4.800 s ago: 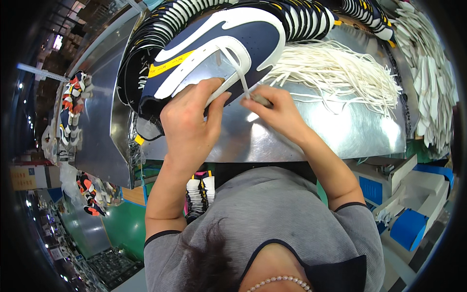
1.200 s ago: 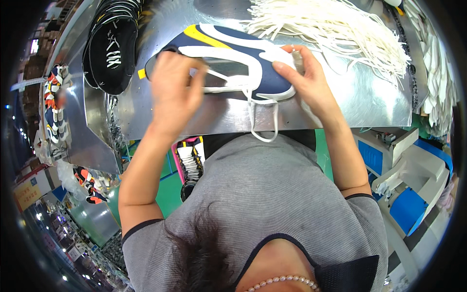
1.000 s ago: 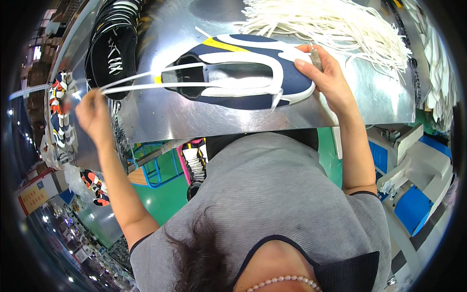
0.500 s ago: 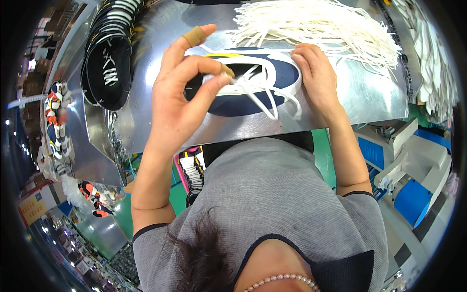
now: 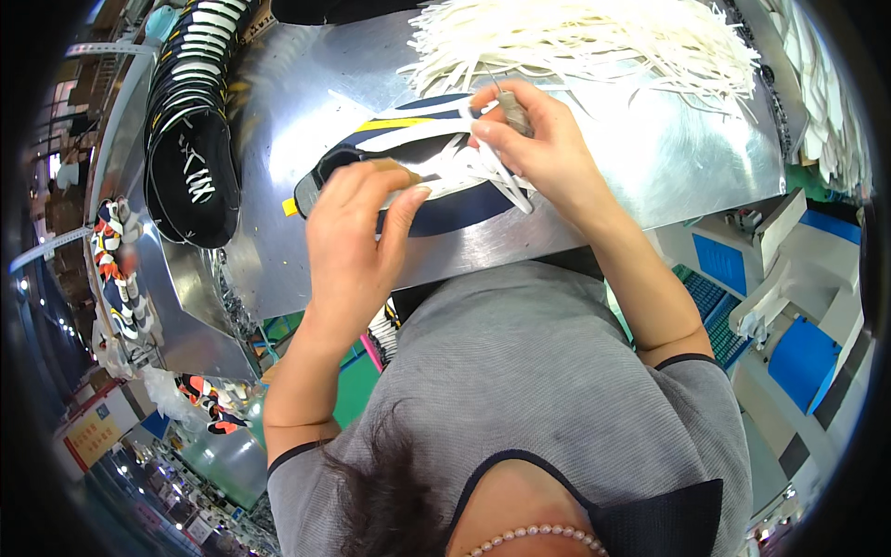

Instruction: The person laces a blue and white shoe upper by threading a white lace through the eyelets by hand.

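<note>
Leftward over the shoe (image 5: 455,212) comes the right hand (image 5: 543,141), fingers wrapped round an awl (image 5: 516,113), tips at the lace (image 5: 506,174)! Left hand (image 5: 353,237) curls at the near edge, grip unclear. Shoe lies between both sets of fingers on the worktop (image 5: 664,153), lace pile (image 5: 594,46) beyond.

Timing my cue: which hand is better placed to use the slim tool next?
Probably the right hand: it grips the slim tool at the toe end of the shoe upper; the left hand shows no tool.
</note>
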### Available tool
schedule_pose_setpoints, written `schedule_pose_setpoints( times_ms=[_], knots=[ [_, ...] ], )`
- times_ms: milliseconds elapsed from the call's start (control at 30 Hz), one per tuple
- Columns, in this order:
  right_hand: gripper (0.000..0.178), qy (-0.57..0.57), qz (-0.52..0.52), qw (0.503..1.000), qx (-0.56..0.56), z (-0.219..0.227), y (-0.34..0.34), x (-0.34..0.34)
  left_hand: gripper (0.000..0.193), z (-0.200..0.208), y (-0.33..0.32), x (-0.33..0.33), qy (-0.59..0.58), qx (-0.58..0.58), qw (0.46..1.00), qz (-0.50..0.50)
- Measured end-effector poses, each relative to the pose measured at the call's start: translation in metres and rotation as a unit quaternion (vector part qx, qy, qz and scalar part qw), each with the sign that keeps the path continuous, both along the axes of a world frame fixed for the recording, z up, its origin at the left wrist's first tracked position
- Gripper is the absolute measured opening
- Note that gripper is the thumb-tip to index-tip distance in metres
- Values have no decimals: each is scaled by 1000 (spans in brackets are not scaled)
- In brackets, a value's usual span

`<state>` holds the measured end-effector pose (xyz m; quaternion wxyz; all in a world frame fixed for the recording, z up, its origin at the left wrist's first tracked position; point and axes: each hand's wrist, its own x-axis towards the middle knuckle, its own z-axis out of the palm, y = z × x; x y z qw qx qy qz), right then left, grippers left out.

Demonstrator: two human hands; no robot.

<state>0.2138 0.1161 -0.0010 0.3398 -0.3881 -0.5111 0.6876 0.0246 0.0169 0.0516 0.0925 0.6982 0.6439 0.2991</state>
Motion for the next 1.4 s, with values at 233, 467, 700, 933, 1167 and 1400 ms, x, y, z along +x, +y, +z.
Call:
schedule_pose_setpoints(
  times_ms=[233,467,700,933,1167,1400],
  knots=[
    [35,-100,-25,992,68,-20,-6,-15,47,-25,42,-7,-473,-433,757,127],
    [28,-142,-31,981,132,-15,-12,-15,16,-51,29,19,-398,-132,897,142],
    [13,-137,32,960,243,3,-10,11,17,-51,24,19,-389,-84,912,99],
    [13,-181,47,934,305,-2,-5,13,19,-52,20,19,-390,-106,910,98],
    [17,-331,131,839,412,0,0,-8,19,-56,13,26,-374,-103,921,37],
    [24,-149,51,954,256,-7,20,5,28,-32,18,11,-527,-282,793,120]
  ],
)
